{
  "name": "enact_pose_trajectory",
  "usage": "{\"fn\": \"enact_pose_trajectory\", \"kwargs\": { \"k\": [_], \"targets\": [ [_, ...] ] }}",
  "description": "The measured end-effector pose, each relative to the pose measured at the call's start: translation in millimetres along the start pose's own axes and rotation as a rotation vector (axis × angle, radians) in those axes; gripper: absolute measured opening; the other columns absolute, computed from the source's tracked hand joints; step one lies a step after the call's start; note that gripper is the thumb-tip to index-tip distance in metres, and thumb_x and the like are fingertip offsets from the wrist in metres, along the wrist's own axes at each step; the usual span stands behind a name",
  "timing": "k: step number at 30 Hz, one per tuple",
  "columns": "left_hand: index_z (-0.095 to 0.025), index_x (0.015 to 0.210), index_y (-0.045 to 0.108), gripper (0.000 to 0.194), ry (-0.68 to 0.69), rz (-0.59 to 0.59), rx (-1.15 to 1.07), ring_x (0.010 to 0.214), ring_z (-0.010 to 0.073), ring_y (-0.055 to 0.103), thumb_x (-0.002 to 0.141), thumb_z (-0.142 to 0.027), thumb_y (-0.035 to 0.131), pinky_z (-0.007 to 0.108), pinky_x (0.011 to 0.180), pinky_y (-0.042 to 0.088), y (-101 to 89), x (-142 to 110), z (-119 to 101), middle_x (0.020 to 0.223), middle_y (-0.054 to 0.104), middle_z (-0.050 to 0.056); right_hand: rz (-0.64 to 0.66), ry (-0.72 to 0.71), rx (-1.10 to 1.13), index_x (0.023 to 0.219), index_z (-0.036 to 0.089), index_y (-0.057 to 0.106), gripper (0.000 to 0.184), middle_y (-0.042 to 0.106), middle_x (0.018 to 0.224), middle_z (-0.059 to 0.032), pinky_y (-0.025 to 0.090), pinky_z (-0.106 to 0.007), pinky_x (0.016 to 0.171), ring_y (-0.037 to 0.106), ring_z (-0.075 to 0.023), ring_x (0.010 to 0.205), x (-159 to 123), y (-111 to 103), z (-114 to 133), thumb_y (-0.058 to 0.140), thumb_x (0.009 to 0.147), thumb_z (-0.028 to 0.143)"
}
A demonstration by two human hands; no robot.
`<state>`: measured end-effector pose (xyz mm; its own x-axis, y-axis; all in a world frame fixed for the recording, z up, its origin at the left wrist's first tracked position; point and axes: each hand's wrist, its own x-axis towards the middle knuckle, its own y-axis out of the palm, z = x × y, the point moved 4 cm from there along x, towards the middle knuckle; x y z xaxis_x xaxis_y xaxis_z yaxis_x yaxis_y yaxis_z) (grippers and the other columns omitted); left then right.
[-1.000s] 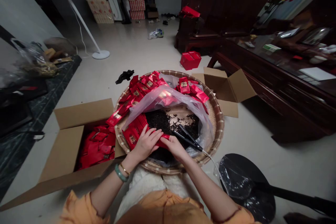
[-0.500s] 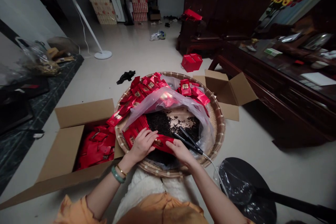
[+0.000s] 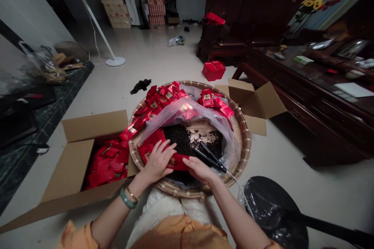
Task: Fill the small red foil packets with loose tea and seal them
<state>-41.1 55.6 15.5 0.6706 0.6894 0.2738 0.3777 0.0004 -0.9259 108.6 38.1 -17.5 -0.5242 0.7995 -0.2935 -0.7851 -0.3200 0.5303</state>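
My right hand pinches the right end of a flat red foil packet with gold print. Over the packet's left end lies my left hand, fingers stretched and apart. Beside the left hand, a row of red packets lines the side of a clear plastic bag. The bag stands open in a round woven bamboo tray. Dark dry leaves, like tea, are heaped inside it. A black tong-like corded device lies open just beyond my right hand.
Filled red packets lie along the tray's far rim. At left stands a cardboard box of red packets; another open box is at right. A black round base with plastic is near right, a wooden table beyond.
The fingers of my left hand have spread and lifted a little from the packet. My right hand keeps its pinch and has shifted slightly left and down.
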Motion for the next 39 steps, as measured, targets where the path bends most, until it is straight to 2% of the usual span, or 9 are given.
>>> {"fn": "enact_pose_trajectory", "kwargs": {
  "k": [3, 5, 9, 13, 22, 27, 31, 36, 39],
  "targets": [
    [-0.018, 0.123, 0.046, 0.051, 0.038, 0.026, -0.060, 0.119, 0.0291, 0.046, 0.076, -0.030, 0.063, 0.053, 0.102, 0.030, 8.1, 1, -5, 0.126, 0.055, 0.013, -0.082, -0.004, -0.147, 0.088, 0.012, 0.069, 0.045, 0.067, 0.075, -0.0043, 0.043, -0.032, 0.077, 0.058, -0.0156, 0.070, 6, -3, -4, 0.060, 0.074, 0.054],
    [-0.017, 0.126, 0.043, 0.054, 0.000, 0.012, -0.087, 0.110, 0.0273, 0.052, 0.077, -0.029, 0.062, 0.050, 0.098, 0.035, 12.6, 0, -1, 0.123, 0.057, 0.013, -0.202, -0.092, -0.349, 0.078, 0.013, 0.070, 0.042, 0.065, 0.069, -0.0024, 0.044, -0.030, 0.070, 0.054, -0.0145, 0.063, 8, -8, -3, 0.058, 0.076, 0.054],
    [-0.016, 0.127, 0.042, 0.057, -0.080, -0.043, -0.083, 0.105, 0.0268, 0.055, 0.075, -0.027, 0.063, 0.049, 0.095, 0.038, 14.9, -2, 8, 0.118, 0.059, 0.014, -0.400, -0.353, -0.617, 0.085, 0.019, 0.071, 0.031, 0.069, 0.083, -0.0051, 0.045, -0.033, 0.075, 0.059, -0.0197, 0.075, 2, -12, 5, 0.055, 0.080, 0.045],
    [-0.017, 0.124, 0.046, 0.053, -0.080, -0.082, -0.004, 0.117, 0.0304, 0.046, 0.074, -0.024, 0.063, 0.052, 0.099, 0.032, 12.8, -2, 2, 0.125, 0.056, 0.013, -0.290, -0.342, -0.594, 0.107, 0.023, 0.067, 0.032, 0.068, 0.104, -0.0065, 0.044, -0.039, 0.088, 0.060, -0.0231, 0.094, 0, -6, 6, 0.052, 0.084, 0.039],
    [-0.016, 0.123, 0.048, 0.056, -0.194, -0.130, -0.014, 0.100, 0.0288, 0.050, 0.070, -0.021, 0.067, 0.045, 0.081, 0.044, 15.1, -7, -1, 0.117, 0.060, 0.013, -0.191, -0.362, -0.726, 0.102, 0.021, 0.068, 0.027, 0.066, 0.101, -0.0077, 0.046, -0.037, 0.086, 0.061, -0.0210, 0.092, 0, 15, 17, 0.051, 0.084, 0.035],
    [-0.016, 0.124, 0.045, 0.063, -0.261, -0.220, -0.083, 0.097, 0.0256, 0.049, 0.066, -0.012, 0.066, 0.042, 0.086, 0.046, 11.2, -12, 11, 0.113, 0.061, 0.010, -0.315, -0.290, -0.402, 0.100, 0.017, 0.067, 0.039, 0.069, 0.089, -0.0097, 0.052, -0.040, 0.077, 0.065, -0.0214, 0.079, 11, -16, 16, 0.046, 0.085, 0.047],
    [-0.019, 0.119, 0.049, 0.058, -0.332, -0.299, -0.117, 0.097, 0.0242, 0.050, 0.063, -0.010, 0.065, 0.040, 0.086, 0.047, 5.6, -11, 13, 0.108, 0.062, 0.007, -0.492, -0.405, -0.669, 0.113, 0.020, 0.060, 0.038, 0.061, 0.113, -0.0109, 0.043, -0.042, 0.094, 0.057, -0.0230, 0.105, 32, -47, 24, 0.053, 0.081, 0.039],
    [-0.020, 0.114, 0.053, 0.054, -0.410, -0.376, -0.146, 0.093, 0.0224, 0.053, 0.063, -0.012, 0.065, 0.039, 0.083, 0.049, -6.0, -5, 12, 0.103, 0.060, 0.006, -0.342, -0.236, -1.117, 0.141, 0.021, 0.027, 0.091, 0.031, 0.142, -0.0158, 0.027, -0.046, 0.106, 0.026, -0.0292, 0.134, 70, -46, 10, 0.073, 0.062, 0.026],
    [-0.021, 0.113, 0.054, 0.053, -0.446, -0.425, -0.171, 0.093, 0.0218, 0.053, 0.062, -0.012, 0.067, 0.039, 0.083, 0.049, -12.9, -4, 14, 0.102, 0.058, 0.006, -0.371, -0.165, -1.254, 0.140, 0.023, 0.028, 0.095, 0.033, 0.136, -0.0168, 0.030, -0.046, 0.101, 0.032, -0.0325, 0.128, 81, -39, 2, 0.076, 0.058, 0.022]
  ]
}}
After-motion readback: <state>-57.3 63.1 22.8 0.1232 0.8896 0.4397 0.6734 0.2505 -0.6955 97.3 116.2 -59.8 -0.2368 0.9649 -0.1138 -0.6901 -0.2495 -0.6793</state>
